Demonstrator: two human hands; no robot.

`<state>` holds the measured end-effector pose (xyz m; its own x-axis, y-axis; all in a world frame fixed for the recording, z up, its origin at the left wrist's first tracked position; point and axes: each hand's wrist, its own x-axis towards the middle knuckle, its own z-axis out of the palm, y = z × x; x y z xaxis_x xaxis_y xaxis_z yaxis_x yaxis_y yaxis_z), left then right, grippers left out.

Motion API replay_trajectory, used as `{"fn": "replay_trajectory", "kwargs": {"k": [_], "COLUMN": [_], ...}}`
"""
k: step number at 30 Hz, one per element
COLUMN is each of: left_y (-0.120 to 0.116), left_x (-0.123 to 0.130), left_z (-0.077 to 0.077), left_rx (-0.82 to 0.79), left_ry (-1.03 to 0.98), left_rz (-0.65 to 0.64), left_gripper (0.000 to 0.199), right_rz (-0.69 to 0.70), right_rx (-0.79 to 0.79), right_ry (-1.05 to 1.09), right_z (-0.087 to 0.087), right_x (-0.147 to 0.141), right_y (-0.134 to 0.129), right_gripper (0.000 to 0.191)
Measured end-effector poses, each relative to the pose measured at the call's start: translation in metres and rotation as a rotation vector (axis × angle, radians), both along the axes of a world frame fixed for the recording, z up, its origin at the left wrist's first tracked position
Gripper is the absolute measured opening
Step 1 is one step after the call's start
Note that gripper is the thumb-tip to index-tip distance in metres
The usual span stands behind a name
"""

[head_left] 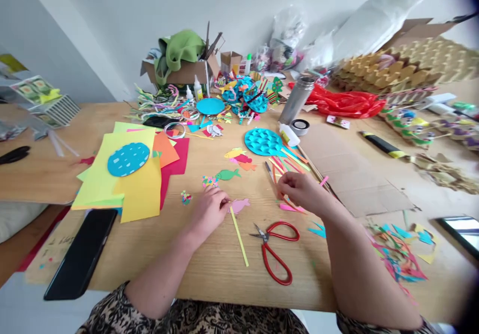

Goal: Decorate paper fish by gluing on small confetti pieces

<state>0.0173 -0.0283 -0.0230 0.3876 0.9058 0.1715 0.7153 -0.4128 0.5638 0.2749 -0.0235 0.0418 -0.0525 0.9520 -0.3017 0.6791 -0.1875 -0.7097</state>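
My left hand (211, 209) is closed in a pinch, its fingertips at the top end of a narrow yellow paper strip (239, 237). A pink paper fish (240, 205) lies just beside those fingers. Bent over loose coloured paper strips (290, 165), my right hand (297, 188) has its fingers drawn together; what they hold is hidden. A slim grey pen-like tool (269, 170) shows by its fingertips. Red-handled scissors (275, 244) lie open between my forearms. Beyond the left hand are a green paper fish (228, 174) and a yellow paper fish (235, 153).
A blue scalloped paper disc (264, 141), a white glue bottle (289, 135) and a steel flask (297, 99) stand or lie ahead. Cardboard (348, 169) and paper scraps (398, 254) are right; coloured sheets (140, 194) and a black phone (82, 254) left. Another person's arm (30, 239) enters at left.
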Motion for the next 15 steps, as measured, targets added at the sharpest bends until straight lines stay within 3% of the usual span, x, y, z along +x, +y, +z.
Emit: {"fn": "replay_trajectory", "kwargs": {"k": [2, 5, 8, 11, 15], "left_y": [0.0, -0.001, -0.001, -0.001, -0.002], "left_x": [0.001, 0.001, 0.001, 0.001, -0.001], "left_z": [0.002, 0.004, 0.003, 0.001, -0.001], "left_rx": [-0.015, -0.017, -0.003, -0.001, -0.006], "left_ry": [-0.003, 0.006, 0.007, -0.006, -0.032], "left_rz": [0.006, 0.007, -0.001, -0.009, -0.03], "left_gripper": [0.011, 0.013, 0.015, 0.011, 0.008], "right_rz": [0.091, 0.207, 0.282, 0.268, 0.237], "right_rx": [-0.132, -0.305, -0.411, -0.444, -0.442], "right_ry": [0.282, 0.44, 0.461, 0.376, 0.255], "right_z": [0.006, -0.001, -0.019, -0.035, -0.04], "right_x": [-0.015, -0.039, -0.055, -0.062, -0.066], "right_y": [-0.008, -0.018, -0.024, -0.027, -0.027], "right_gripper": [0.015, 0.017, 0.016, 0.014, 0.012]}}
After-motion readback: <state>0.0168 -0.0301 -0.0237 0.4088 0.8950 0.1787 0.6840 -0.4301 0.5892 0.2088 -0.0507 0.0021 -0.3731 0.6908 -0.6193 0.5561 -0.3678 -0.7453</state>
